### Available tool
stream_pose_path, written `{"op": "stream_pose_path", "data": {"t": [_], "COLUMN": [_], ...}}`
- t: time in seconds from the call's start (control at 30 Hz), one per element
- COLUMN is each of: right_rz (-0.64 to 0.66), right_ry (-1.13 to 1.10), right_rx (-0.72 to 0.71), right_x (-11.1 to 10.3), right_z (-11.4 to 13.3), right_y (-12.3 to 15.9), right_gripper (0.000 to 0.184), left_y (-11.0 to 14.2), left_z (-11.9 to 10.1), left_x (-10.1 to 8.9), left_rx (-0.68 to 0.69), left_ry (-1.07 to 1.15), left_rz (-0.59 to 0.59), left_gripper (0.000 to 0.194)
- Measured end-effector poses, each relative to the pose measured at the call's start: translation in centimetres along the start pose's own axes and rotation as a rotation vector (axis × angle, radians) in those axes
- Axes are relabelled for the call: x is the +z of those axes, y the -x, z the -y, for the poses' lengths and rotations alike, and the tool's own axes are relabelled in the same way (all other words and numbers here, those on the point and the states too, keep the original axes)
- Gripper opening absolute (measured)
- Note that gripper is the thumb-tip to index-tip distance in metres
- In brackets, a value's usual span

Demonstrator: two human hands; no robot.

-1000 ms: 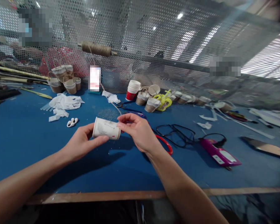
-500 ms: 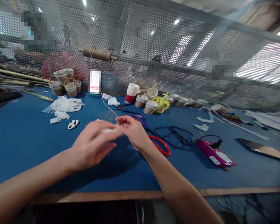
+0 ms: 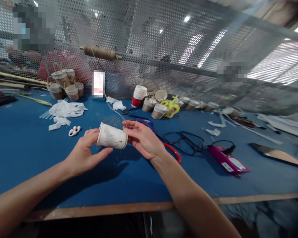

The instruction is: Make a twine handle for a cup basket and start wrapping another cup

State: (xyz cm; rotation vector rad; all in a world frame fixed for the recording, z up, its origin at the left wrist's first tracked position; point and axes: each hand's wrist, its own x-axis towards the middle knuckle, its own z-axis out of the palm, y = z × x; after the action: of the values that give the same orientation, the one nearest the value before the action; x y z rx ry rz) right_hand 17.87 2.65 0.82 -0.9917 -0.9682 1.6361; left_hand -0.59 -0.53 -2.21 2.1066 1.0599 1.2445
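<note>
A white paper cup with small red print lies on its side between both hands above the blue table. My left hand wraps the cup's wide end with thumb below and fingers behind. My right hand pinches the cup's narrow bottom end together with a thin jute string. The string runs up and back to a twine spool mounted on the mesh wall.
Red-handled scissors, black cord loops and a magenta glue gun lie right of my hands. Twine-wrapped cups, a stack of paper cups and white scraps sit farther back. Another person sits behind the mesh at far left.
My left hand swept over the cup half a second ago, hiding it; now it is back under the wide end and the cup shows again, turned slightly.
</note>
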Motion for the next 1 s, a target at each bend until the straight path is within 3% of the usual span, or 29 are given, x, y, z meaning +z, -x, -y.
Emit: {"op": "stream_pose_path", "data": {"t": [0.23, 0.43, 0.67, 0.8, 1.0], "right_rz": [0.004, 0.014, 0.015, -0.068, 0.148], "right_ry": [-0.004, 0.008, 0.079, 0.422, 0.955], "right_rx": [0.009, 0.022, -0.02, -0.265, -0.425], "right_x": [0.1, 0.3, 0.0, 0.0, 0.6], "right_z": [0.1, 0.1, 0.0, 0.3, 0.7], "right_y": [0.3, 0.4, 0.0, 0.6, 2.1], "right_gripper": [0.026, 0.027, 0.02, 0.02, 0.013], "left_y": [0.1, 0.2, -0.1, -0.6, -1.0], "left_z": [0.0, -0.5, -0.4, -0.2, -0.5], "left_x": [0.2, 0.3, 0.4, 0.5, 0.4], "left_rx": [-0.056, -0.081, -0.376, -0.543, -0.643], "left_ry": [-0.031, 0.11, 0.475, 0.792, 0.998], "left_rz": [-0.011, 0.077, 0.016, -0.092, -0.17], "left_gripper": [0.02, 0.019, 0.026, 0.025, 0.02]}}
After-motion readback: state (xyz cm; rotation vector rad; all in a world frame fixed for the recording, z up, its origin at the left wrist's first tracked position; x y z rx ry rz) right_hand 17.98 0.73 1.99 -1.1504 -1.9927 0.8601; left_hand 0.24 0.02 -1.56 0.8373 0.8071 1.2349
